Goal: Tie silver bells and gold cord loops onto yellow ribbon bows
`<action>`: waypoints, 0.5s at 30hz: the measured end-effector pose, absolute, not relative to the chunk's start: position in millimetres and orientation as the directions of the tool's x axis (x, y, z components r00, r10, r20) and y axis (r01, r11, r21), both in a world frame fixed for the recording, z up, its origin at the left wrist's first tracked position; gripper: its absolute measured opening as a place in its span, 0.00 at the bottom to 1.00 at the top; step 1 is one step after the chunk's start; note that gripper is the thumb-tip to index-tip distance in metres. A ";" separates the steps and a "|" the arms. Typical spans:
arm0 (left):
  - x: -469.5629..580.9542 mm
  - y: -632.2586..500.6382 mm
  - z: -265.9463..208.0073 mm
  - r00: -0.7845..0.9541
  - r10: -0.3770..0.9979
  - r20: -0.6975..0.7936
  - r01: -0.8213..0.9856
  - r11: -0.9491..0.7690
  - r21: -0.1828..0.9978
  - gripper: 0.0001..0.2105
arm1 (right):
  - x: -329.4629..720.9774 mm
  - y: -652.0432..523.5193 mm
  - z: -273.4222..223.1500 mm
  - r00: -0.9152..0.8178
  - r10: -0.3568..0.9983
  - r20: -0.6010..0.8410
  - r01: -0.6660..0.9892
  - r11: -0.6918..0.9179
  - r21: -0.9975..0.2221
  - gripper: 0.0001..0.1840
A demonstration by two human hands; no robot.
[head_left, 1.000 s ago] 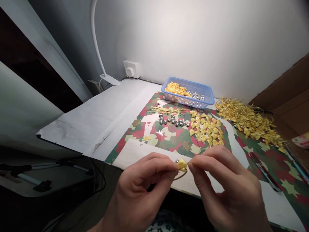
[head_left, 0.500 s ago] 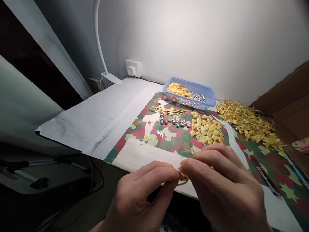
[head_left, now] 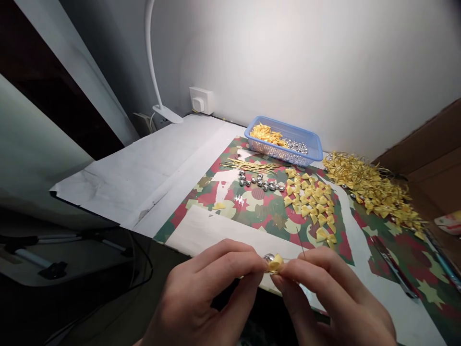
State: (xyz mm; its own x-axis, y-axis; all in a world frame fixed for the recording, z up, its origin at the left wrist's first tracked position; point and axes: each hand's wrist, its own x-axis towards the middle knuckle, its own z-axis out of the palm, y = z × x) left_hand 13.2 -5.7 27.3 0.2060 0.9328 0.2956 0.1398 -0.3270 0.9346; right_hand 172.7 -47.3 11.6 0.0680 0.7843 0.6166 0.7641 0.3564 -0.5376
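Note:
Between my two hands, just over the table's front edge, is a yellow ribbon bow [head_left: 275,263] with a shiny silver bell [head_left: 268,257] against its left side. My left hand [head_left: 216,283] pinches the left end of this piece with thumb and forefinger. From the right, my right hand [head_left: 334,293] has thumb and fingertips closed on the bow's edge. A thin needle [head_left: 300,241] sticks up from between the right fingers. The fingertips partly cover the bow, so how bell and bow are joined is hidden.
Beyond my hands lie loose yellow bows [head_left: 309,197], silver bells [head_left: 264,182] and thin gold cords [head_left: 252,166]. A blue basket [head_left: 284,124] holds more bows and bells. At right are a heap of corded bows [head_left: 374,187] and dark-handled scissors [head_left: 396,271]. A white lamp [head_left: 167,114] stands at back left.
The bow and silver bell now show between my fingertips, where mostly a gold cord loop showed before. My right hand has shifted lower, and the needle has moved right with it.

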 end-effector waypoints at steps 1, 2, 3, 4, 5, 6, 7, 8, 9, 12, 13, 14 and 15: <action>13.7 -5.9 27.8 0.182 0.946 0.267 0.113 -0.290 0.950 0.13 | 171.4 -44.8 8.1 0.069 0.737 0.672 0.773 0.387 -0.503 0.09; 13.7 -5.6 28.5 0.167 0.964 0.209 0.084 -0.225 0.971 0.12 | 170.3 -42.3 4.4 0.067 0.675 0.734 0.787 0.417 -0.455 0.10; 13.1 -4.8 29.2 0.163 0.978 0.128 0.054 -0.138 0.989 0.10 | 169.3 -40.1 0.6 0.063 0.608 0.792 0.802 0.441 -0.403 0.11; 12.0 -3.5 30.0 0.175 0.984 0.036 0.023 -0.040 0.999 0.08 | 168.7 -38.5 -2.9 0.058 0.541 0.839 0.815 0.460 -0.353 0.10; 10.4 -1.8 30.8 0.200 0.978 -0.056 -0.002 0.058 0.998 0.06 | 168.6 -37.4 -5.9 0.050 0.489 0.871 0.822 0.475 -0.314 0.09; 8.5 0.0 31.5 0.231 0.963 -0.139 -0.021 0.147 0.989 0.04 | 168.8 -37.1 -8.2 0.040 0.462 0.886 0.825 0.485 -0.290 0.08; 6.8 1.8 32.3 0.269 0.941 -0.204 -0.033 0.221 0.975 0.03 | 169.5 -37.3 -9.5 0.025 0.457 0.889 0.825 0.493 -0.277 0.08; 5.3 3.3 33.1 0.308 0.917 -0.253 -0.042 0.279 0.959 0.03 | 170.5 -37.9 -10.0 0.007 0.470 0.883 0.821 0.501 -0.273 0.07; 4.2 4.4 33.9 0.338 0.895 -0.290 -0.053 0.326 0.944 0.03 | 171.6 -38.7 -9.7 -0.013 0.490 0.872 0.817 0.507 -0.273 0.07; 4.0 4.7 36.2 0.367 0.859 -0.356 -0.114 0.421 0.900 0.04 | 174.3 -40.0 -8.3 -0.047 0.508 0.860 0.808 0.525 -0.266 0.07; 4.6 4.3 36.7 0.366 0.858 -0.361 -0.136 0.433 0.891 0.05 | 174.5 -39.5 -8.4 -0.045 0.494 0.868 0.805 0.533 -0.262 0.06; 5.3 3.8 37.0 0.360 0.861 -0.360 -0.155 0.436 0.887 0.05 | 174.3 -38.7 -9.0 -0.038 0.478 0.877 0.801 0.539 -0.259 0.06; 6.0 3.5 37.2 0.363 0.862 -0.353 -0.165 0.433 0.886 0.05 | 173.7 -37.5 -9.9 -0.028 0.464 0.886 0.800 0.542 -0.259 0.06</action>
